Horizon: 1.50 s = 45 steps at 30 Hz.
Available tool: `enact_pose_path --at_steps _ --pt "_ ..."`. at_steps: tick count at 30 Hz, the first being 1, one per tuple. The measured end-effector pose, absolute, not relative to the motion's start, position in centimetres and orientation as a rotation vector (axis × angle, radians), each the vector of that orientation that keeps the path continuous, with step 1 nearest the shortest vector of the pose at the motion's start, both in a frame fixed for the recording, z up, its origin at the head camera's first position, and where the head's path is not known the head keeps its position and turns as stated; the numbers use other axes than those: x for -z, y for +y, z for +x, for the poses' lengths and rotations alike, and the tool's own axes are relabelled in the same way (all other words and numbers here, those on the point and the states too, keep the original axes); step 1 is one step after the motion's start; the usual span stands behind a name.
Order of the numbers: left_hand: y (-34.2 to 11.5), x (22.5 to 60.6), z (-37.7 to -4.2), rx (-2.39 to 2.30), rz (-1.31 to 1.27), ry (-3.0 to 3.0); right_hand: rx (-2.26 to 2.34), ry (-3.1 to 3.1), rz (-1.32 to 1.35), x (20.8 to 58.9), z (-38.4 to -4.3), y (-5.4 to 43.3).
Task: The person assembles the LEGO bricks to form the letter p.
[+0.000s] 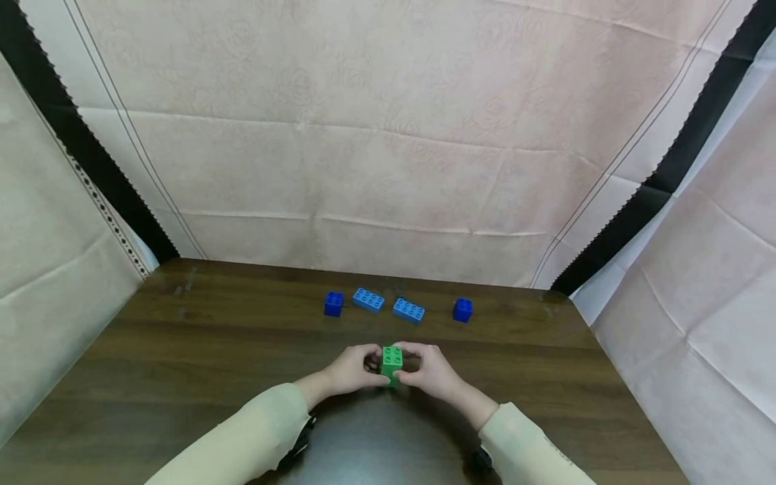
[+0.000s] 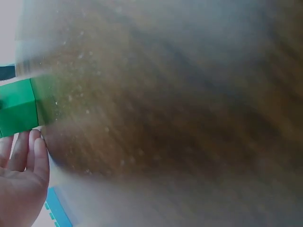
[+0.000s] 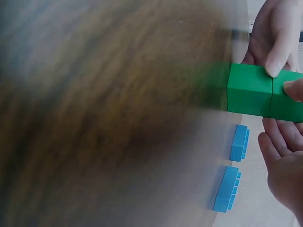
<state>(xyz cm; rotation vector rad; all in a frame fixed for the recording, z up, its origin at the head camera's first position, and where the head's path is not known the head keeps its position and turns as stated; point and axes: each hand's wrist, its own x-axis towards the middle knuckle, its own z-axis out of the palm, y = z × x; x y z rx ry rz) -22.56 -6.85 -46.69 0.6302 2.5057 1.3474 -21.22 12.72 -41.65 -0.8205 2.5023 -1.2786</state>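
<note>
Two green toy building bricks (image 1: 392,357), one stacked on the other, stand upright between both hands near the middle of the table. The left hand (image 1: 353,370) pinches the stack from the left, its thumb on the near side and its fingers behind. From the right, the right hand (image 1: 432,369) grips it with thumb and fingers too. A seam between the bricks (image 3: 251,90) shows in the right wrist view, with both thumbs on the green surface. In the left wrist view, the left hand (image 2: 23,184) lies beside the lower green brick (image 2: 19,109).
Beyond the hands, a row of bricks lies on the brown wooden table (image 1: 242,337): a dark blue brick (image 1: 333,304), a light blue brick (image 1: 368,300), another light blue brick (image 1: 409,310) and a dark blue brick (image 1: 463,310). Pale cloth walls (image 1: 364,168) surround the table.
</note>
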Motion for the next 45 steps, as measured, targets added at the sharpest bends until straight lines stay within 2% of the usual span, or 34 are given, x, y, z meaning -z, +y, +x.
enact_pose_path --at_steps 7,15,29,36,45 --pt "-6.8 46.9 -22.8 -1.373 0.674 2.494 1.301 2.517 -0.807 44.3 -22.4 13.5" --pt "-7.1 47.1 -22.9 -1.373 0.702 2.508 1.167 2.494 -0.856 44.2 -24.1 15.5" --pt "-7.2 47.0 -22.7 -1.36 0.695 2.518 1.347 2.697 -0.295 44.1 -30.1 16.2" --pt "-7.2 47.0 -22.6 -1.363 0.683 2.513 1.354 2.717 -0.201 44.9 -31.7 15.7" --pt "-7.2 47.0 -22.6 -1.383 0.693 2.502 1.349 2.708 -0.217 45.7 -32.2 14.7"
